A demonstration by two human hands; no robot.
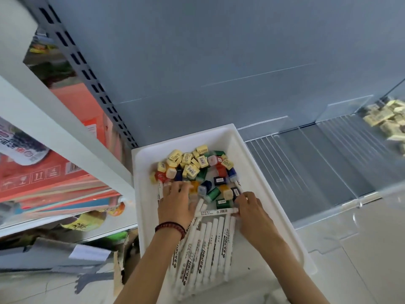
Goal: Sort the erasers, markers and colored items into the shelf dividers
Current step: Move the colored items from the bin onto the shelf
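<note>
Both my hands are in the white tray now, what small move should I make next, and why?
Probably take a grip on the crosswise marker with the right hand and lift it out toward a bare divider slot. It lies across the other markers, that hand is at its end, and erasers occupy the slot farther right.

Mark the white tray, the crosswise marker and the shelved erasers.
white tray (184,138): head view, far rim.
crosswise marker (215,212): head view, middle of barrel.
shelved erasers (385,119): head view, centre of the pile.
</note>
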